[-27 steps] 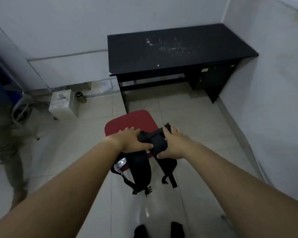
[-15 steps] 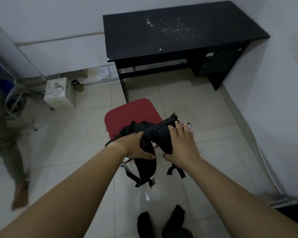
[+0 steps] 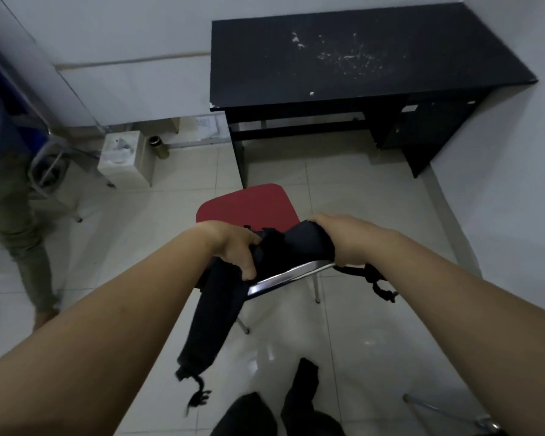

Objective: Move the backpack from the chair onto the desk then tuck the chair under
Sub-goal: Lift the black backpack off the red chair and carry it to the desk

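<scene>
Overhead | black desk (image 3: pixel 359 58) scuffed white | pale tiled floor (image 3: pixel 375 199)

Both arms extended forward and down, forearms bare, converging toward centre. Left hand (image 3: pixel 237 248) palm-down, fingers curled, thumb low on the near side, clamped on dark fabric. Right hand (image 3: pixel 343 240) level with it and slightly further out, knuckles up, fingers wrapped over and closed on the same bundle. Hands apart, not touching.
</scene>
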`<move>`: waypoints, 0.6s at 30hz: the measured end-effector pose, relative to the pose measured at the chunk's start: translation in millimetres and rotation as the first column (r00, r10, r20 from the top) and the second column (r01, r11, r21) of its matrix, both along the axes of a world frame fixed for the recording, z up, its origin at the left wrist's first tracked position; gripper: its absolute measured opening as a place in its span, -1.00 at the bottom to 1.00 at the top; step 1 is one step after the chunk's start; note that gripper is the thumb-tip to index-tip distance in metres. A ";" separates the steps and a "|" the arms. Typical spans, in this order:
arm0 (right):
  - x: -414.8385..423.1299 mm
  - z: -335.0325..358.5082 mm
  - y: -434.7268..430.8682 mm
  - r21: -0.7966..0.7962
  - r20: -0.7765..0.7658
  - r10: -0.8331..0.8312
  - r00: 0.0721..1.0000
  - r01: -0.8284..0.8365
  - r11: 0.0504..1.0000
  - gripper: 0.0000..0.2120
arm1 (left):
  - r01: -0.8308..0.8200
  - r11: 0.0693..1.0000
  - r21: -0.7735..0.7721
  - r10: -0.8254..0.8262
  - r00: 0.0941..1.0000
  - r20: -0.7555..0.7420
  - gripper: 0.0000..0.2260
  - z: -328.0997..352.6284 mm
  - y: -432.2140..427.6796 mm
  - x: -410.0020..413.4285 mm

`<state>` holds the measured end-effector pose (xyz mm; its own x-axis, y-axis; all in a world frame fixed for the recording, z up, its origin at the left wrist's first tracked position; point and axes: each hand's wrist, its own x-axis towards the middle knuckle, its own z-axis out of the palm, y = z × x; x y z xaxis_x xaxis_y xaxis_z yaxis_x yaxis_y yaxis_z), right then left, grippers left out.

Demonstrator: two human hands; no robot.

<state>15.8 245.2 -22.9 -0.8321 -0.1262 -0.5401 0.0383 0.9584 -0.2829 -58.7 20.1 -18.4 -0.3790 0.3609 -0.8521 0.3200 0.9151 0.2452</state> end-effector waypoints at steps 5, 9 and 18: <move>-26.0 -2.6 5.5 0.003 -0.068 -0.024 0.997 0.024 1.000 -0.31 | 0.015 0.998 0.068 -0.006 0.992 -0.122 -0.72 -4.3 6.2 -25.0; -33.7 -23.1 2.2 -0.034 -0.185 -0.120 0.975 0.116 0.993 -0.41 | 0.077 0.992 0.099 -0.038 0.937 -0.348 -0.72 -9.6 9.7 -45.3; -51.2 -37.7 -30.6 -0.391 -0.154 -0.643 0.751 0.551 0.737 -0.31 | 0.157 0.963 0.219 0.068 0.646 -0.761 -0.82 -6.8 12.7 -87.6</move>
<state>-35.5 214.6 -60.6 -0.8911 0.3291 -0.3125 0.4536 0.6231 -0.6372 -146.3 32.8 -25.2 -0.8249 0.5441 -0.1534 0.5335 0.8390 0.1067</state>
